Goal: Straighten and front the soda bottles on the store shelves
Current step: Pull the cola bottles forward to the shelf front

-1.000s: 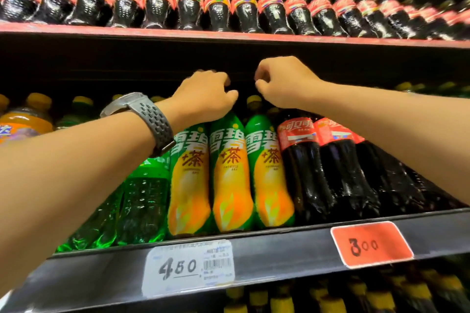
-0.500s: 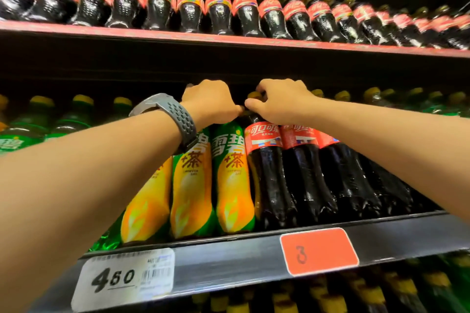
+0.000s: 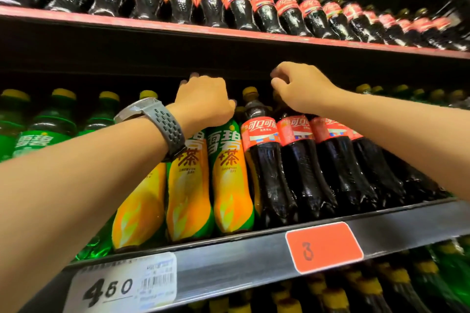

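My left hand (image 3: 203,103) reaches over the tops of the orange-and-green soda bottles (image 3: 189,185) at the centre of the frame. Its fingers are bent down behind their caps and the thumb is beside the neck of the first cola bottle (image 3: 264,160). The fingertips are blurred in the dark, so I cannot tell whether they grip anything. A grey perforated rubber watch strap (image 3: 167,129) wraps that wrist.

My right hand (image 3: 302,89), right of centre, is curled, with thumb and forefinger drawn close together just above the neck of the second cola bottle (image 3: 300,165). Its cap is hidden behind my fingers, so I cannot say whether I am pinching it.

The cola bottles are tall, glossy dark plastic with waisted bodies and red wrap labels; the first shows a dull yellow cap. The tea-coloured ones wear smooth shrink sleeves. All stand on the middle shelf (image 3: 229,264), whose grey rail carries a white price tag (image 3: 122,287) and an orange tag (image 3: 324,246). Clear green bottles (image 3: 50,119) stand at the left.
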`<state>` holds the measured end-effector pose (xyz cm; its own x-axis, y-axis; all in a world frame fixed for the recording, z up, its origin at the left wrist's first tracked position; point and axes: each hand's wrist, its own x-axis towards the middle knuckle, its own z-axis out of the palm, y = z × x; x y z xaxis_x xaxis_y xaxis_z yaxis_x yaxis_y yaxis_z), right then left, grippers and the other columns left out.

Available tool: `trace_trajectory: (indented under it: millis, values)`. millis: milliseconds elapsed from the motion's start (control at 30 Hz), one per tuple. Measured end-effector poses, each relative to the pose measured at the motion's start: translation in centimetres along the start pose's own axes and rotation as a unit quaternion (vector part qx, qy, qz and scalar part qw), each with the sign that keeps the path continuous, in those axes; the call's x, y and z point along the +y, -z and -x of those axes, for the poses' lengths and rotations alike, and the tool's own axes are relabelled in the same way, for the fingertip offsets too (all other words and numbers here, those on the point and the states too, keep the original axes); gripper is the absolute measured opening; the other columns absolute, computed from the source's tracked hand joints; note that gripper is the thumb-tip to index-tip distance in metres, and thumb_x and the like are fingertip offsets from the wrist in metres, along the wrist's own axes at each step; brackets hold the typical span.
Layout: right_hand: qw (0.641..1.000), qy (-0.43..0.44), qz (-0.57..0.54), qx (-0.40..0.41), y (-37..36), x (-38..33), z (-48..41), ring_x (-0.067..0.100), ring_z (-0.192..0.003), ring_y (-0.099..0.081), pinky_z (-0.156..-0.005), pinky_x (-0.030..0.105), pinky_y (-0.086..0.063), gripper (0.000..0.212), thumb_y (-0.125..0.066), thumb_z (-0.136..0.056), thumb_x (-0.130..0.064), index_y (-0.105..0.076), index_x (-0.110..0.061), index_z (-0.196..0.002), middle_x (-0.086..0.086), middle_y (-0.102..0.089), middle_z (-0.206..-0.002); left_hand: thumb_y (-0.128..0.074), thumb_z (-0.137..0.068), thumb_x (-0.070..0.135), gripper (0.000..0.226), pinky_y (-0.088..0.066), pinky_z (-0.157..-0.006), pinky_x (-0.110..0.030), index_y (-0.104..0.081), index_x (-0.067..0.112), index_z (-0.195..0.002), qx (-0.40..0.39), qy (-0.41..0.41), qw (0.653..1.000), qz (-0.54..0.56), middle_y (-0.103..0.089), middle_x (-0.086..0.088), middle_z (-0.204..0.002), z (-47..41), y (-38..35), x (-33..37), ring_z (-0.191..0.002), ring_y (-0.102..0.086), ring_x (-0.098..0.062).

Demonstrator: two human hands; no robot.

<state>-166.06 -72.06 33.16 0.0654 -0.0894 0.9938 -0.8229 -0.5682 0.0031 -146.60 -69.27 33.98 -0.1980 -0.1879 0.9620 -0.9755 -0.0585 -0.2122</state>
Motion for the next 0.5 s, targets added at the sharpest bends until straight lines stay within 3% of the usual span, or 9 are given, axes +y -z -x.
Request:
trace_trajectory:
  millis: [67,133,233,400,500]
  values:
    - [0.999,-0.018,0.038,-0.022,0.5,1.3,0.1,0.027,-0.117,-0.053,-0.093,0.032,-0.042,0.036,-0.047,-0.095,-0.033,-0.057,-0.017,-0.125,0.007,-0.060,-0.127,-0.047,-0.091,0.050,0.051,-0.043,-0.094,-0.040,-0.054,0.017,-0.129,0.016,-0.023,0.995,0.099,-0.058,-0.009,-0.127,-0.1,0.1,0.3,-0.118,-0.051,-0.030]
    - [0.997,-0.012,0.055,-0.048,0.6,2.0,0.4,0.026,-0.119,-0.052,-0.096,0.032,-0.041,0.037,-0.047,-0.095,-0.034,-0.057,-0.018,-0.127,0.006,-0.059,-0.130,-0.047,-0.091,0.050,0.046,-0.042,-0.085,-0.031,-0.057,0.022,-0.126,-0.013,-0.026,0.984,0.175,-0.061,-0.004,-0.123,-0.4,0.3,1.0,-0.112,-0.055,-0.024]
    - [0.996,0.006,0.059,-0.059,0.6,2.1,0.4,0.025,-0.114,-0.054,-0.093,0.033,-0.045,0.035,-0.049,-0.093,-0.037,-0.060,-0.022,-0.122,0.004,-0.061,-0.124,-0.050,-0.087,0.056,0.045,-0.043,-0.083,-0.029,-0.063,0.025,-0.117,-0.045,-0.027,0.984,0.171,-0.065,-0.001,-0.117,-0.7,0.2,2.0,-0.107,-0.058,-0.022]
    - [0.995,0.027,0.065,-0.077,0.8,2.1,-0.3,0.026,-0.109,-0.057,-0.090,0.034,-0.048,0.034,-0.054,-0.090,-0.039,-0.061,-0.024,-0.121,0.004,-0.064,-0.119,-0.058,-0.080,0.060,0.046,-0.040,-0.073,-0.028,-0.063,0.030,-0.115,-0.038,-0.003,0.985,0.169,-0.065,0.007,-0.101,-0.8,-0.1,2.7,-0.092,-0.058,-0.015]
    - [0.994,0.046,0.057,-0.077,0.9,2.5,-0.6,0.025,-0.102,-0.060,-0.084,0.032,-0.049,0.028,-0.058,-0.087,-0.040,-0.067,-0.026,-0.110,0.003,-0.067,-0.111,-0.060,-0.079,0.060,0.042,-0.039,-0.069,-0.027,-0.064,0.033,-0.110,-0.019,0.025,0.984,0.176,-0.061,0.011,-0.090,-0.5,-0.2,2.8,-0.087,-0.057,-0.012]
